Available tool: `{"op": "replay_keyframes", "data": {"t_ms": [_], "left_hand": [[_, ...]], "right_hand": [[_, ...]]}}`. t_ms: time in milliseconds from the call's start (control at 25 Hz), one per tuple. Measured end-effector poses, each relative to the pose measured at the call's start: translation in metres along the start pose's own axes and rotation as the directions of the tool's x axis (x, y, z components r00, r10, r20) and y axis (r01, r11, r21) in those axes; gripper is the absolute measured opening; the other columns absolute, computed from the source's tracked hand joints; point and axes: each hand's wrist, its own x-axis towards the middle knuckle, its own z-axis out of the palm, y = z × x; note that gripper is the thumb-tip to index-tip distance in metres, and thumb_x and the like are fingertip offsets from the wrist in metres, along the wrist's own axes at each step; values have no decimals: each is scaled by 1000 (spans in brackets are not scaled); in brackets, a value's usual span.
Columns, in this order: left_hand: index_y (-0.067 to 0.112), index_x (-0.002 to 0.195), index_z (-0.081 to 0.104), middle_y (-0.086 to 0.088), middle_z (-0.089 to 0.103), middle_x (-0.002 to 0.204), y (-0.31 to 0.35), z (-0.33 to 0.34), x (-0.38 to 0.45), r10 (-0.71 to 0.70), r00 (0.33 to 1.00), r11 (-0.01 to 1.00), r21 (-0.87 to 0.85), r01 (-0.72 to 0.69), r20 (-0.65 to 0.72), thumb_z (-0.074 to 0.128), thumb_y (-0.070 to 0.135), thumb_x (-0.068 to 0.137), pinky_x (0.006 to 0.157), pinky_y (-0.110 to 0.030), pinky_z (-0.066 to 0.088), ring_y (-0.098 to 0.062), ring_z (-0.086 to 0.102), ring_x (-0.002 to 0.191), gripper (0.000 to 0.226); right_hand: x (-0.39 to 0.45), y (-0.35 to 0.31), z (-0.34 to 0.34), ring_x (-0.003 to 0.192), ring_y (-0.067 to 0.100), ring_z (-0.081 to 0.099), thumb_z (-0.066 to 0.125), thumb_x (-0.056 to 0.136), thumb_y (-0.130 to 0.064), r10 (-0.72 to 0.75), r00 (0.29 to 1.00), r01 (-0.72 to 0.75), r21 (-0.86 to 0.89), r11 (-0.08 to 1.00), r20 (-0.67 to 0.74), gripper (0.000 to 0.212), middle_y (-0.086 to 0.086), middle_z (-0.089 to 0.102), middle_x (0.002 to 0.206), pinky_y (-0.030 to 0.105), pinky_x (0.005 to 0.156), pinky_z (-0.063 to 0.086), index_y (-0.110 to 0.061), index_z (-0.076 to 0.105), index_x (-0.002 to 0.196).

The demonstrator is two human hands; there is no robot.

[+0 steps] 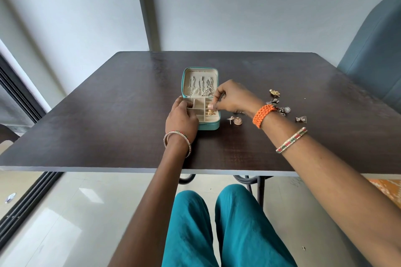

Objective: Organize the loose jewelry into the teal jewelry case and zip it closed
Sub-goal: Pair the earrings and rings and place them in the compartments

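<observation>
The teal jewelry case [208,125] lies open on the dark bench [108,115], directly under both hands. The right hand [231,98] reaches in from the right, wrist raised over the case's right edge, its thumb and forefinger curled together in a pinching grip just above the right-hand compartments; something small may be held between the fingertips, but the view is too coarse to be sure. Just below those fingertips a gold earring [210,112] sits in a compartment on the right side of the tray. The left hand [181,116] rests on the case's near-left corner, fingers bent over the left rim and into the left compartment, holding the case steady.

The lid [199,81] stands open at the far side, lined in cream, with several silver chains [200,86] hanging in rows down its inner face. The lower tray is split by cream dividers into small compartments.

On the bench to the right of the case lies a gold dome earring [235,121], close beside the case wall. Farther right, partly behind the right wrist, a scatter of loose pieces [282,108] lies well apart from the case, among them a triangular earring [301,119] and a gold piece [275,92].
</observation>
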Motion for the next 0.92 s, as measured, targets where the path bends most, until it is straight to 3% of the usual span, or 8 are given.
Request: {"op": "replay_keyframes", "data": {"t_ms": [200,400,520,640,720,920], "left_hand": [[4,115,60,1,42,144,-1,1,0,0,1000,1000,10,0,-6,41,6,91,94,-26,38,-24,51,119,31],[5,115,60,1,41,145,-1,1,0,0,1000,1000,0,0,-2,41,7,91,95,-26,38,-23,51,120,31],[5,116,60,2,41,145,1,0,-1,2,1000,1000,-1,-2,1,41,7,91,95,-25,38,-22,52,119,31],[5,116,60,2,40,146,1,-1,0,1,1000,1000,3,-1,-5,40,7,92,94,-24,38,-22,52,119,31],[5,116,60,2,41,145,1,-1,-1,6,1000,1000,12,-6,-3,40,7,92,91,-23,38,-22,52,118,31],[4,114,60,1,42,144,0,-1,0,9,1000,1000,7,-9,-3,40,6,91,92,-25,38,-23,52,117,30]], "right_hand": [[6,-2,3,61,-1,49,79,74,-15,37,999,-37,-19,999,16,11,-12,57,66,13,47,36,-9,72,80],[4,-1,9,47,7,49,76,79,-14,119,993,-119,88,989,0,10,-4,61,70,16,35,40,-6,69,82],[1,-1,4,51,7,51,71,83,-13,61,998,-60,26,998,-23,6,-5,59,69,18,44,42,-7,70,84],[-2,-4,0,71,8,55,72,82,-14,-20,999,16,-134,991,-31,7,-8,59,74,22,61,42,-10,74,87],[-1,-7,0,73,9,56,73,81,-16,-18,1000,15,-192,981,-14,7,-9,60,74,25,67,43,-12,73,86],[5,-16,0,56,5,45,70,83,-13,46,993,-23,-208,978,106,5,-8,51,69,20,45,34,-11,69,87]]}}
